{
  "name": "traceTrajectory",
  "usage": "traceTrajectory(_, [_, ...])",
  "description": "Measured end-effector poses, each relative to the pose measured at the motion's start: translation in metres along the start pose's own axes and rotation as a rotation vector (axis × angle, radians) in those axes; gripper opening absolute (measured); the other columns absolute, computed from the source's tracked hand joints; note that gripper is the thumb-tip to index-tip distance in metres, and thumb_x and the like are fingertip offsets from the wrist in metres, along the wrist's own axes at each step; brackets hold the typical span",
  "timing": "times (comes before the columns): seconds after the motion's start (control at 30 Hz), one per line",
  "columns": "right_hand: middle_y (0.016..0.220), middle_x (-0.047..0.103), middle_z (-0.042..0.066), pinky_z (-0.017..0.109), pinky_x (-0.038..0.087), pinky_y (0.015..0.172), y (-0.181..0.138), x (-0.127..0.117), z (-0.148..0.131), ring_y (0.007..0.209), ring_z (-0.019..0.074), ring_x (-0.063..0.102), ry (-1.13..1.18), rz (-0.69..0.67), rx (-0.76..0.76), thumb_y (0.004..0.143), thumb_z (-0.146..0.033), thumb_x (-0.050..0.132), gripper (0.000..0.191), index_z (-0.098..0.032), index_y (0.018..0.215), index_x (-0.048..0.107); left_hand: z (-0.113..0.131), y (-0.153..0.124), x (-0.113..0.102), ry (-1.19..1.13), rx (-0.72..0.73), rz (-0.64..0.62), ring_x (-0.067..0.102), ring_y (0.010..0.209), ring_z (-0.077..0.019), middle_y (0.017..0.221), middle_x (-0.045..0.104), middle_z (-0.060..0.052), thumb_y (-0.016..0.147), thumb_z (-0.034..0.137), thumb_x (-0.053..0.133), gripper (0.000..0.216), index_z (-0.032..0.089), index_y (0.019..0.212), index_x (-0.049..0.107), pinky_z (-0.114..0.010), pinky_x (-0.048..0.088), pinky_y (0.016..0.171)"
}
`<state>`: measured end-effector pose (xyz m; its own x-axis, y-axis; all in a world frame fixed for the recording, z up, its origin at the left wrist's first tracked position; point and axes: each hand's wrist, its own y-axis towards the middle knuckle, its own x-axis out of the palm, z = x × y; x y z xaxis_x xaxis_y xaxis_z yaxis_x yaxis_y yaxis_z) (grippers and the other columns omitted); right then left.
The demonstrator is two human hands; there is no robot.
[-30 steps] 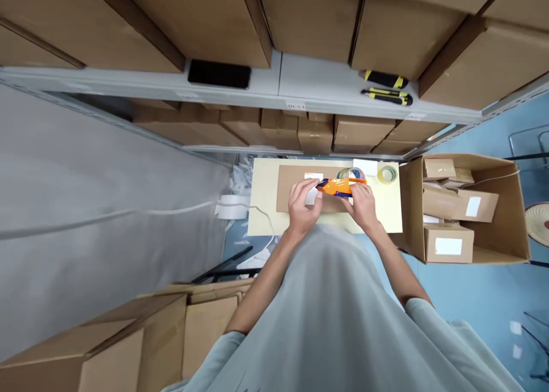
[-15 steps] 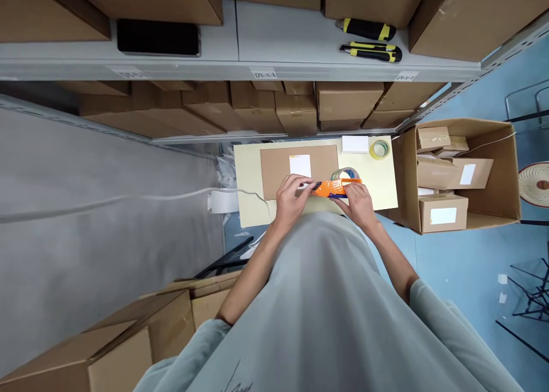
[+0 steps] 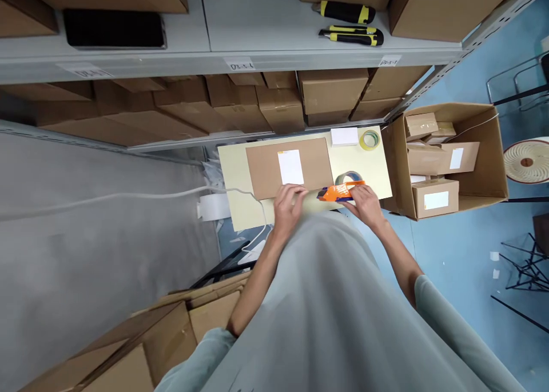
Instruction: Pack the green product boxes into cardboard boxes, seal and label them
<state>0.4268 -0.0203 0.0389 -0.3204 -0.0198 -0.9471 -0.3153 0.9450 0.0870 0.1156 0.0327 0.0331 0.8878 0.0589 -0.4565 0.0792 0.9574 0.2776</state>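
My right hand (image 3: 366, 204) is closed around an orange and dark blue tape dispenser (image 3: 337, 193). A roll of tape (image 3: 349, 178) sits on its far side. My left hand (image 3: 289, 207) is a short way left of the dispenser's dark front end, its thumb and fingers pinched together. What lies between them, if anything, is too small to make out. These fingers are at the near edge of a flat brown cardboard piece (image 3: 266, 166), which bears a white label (image 3: 290, 166). The cardboard lies on a pale yellow board (image 3: 234, 175).
Behind the board stands a shelf (image 3: 257, 18) with boxes, two box cutters (image 3: 351, 35) and a black phone (image 3: 114, 29). A tape roll (image 3: 369, 139) and a white box (image 3: 343, 136) lie at the board's back right. Beside it, an open carton (image 3: 484, 152) holds several small boxes.
My left hand has come away from the dispenser's front end, leaving a gap. The dispenser and my right hand have shifted slightly right and nearer me. The view has turned a little.
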Motion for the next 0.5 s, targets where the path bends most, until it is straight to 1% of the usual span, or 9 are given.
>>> traceTrajectory(0.07, [0.093,0.077,0.013,0.046,0.057,0.093,-0.015,-0.004,0.015,0.093,0.032,0.071,-0.053,0.042,0.083,0.115,-0.063,0.054,0.046,-0.021,0.105,0.072,-0.013,-0.001,-0.013,0.03,-0.059,0.113,0.073,0.096,-0.0228,0.097,0.077,-0.007,0.113,0.049,0.065,0.03,0.024,0.1,0.076,-0.037,0.06,0.086])
traceTrajectory(0.1, [0.091,0.076,0.013,0.046,0.056,0.092,-0.023,-0.006,0.021,0.09,0.0321,0.07,-0.078,0.062,0.118,0.115,-0.064,0.054,0.048,-0.021,0.104,0.072,-0.02,-0.001,-0.02,0.046,-0.075,0.133,0.073,0.096,-0.023,0.096,0.077,-0.007,0.111,0.05,0.067,0.031,0.024,0.099,0.077,-0.037,0.06,0.086])
traceTrajectory(0.2, [0.087,0.074,0.012,0.048,0.056,0.092,-0.044,-0.009,0.032,0.087,0.0327,0.069,-0.131,0.081,0.163,0.114,-0.067,0.053,0.05,-0.023,0.101,0.07,-0.037,-0.007,-0.031,0.045,-0.084,0.08,0.073,0.094,-0.024,0.093,0.078,-0.006,0.108,0.054,0.072,0.032,0.025,0.096,0.078,-0.039,0.059,0.087])
traceTrajectory(0.33, [0.091,0.077,0.013,0.048,0.056,0.094,-0.061,-0.005,0.022,0.089,0.0334,0.07,-0.189,0.064,0.195,0.114,-0.068,0.051,0.051,-0.022,0.103,0.07,-0.045,-0.024,-0.026,-0.007,-0.11,0.07,0.075,0.094,-0.0243,0.094,0.08,-0.006,0.108,0.051,0.072,0.029,0.025,0.097,0.078,-0.041,0.059,0.09])
traceTrajectory(0.5, [0.091,0.077,0.015,0.047,0.055,0.092,-0.08,0.002,0.006,0.09,0.0334,0.07,-0.197,-0.01,0.259,0.115,-0.069,0.046,0.056,-0.02,0.105,0.071,-0.052,-0.052,-0.022,-0.038,-0.138,-0.007,0.075,0.094,-0.024,0.095,0.081,-0.005,0.107,0.045,0.074,0.022,0.025,0.099,0.08,-0.04,0.059,0.091])
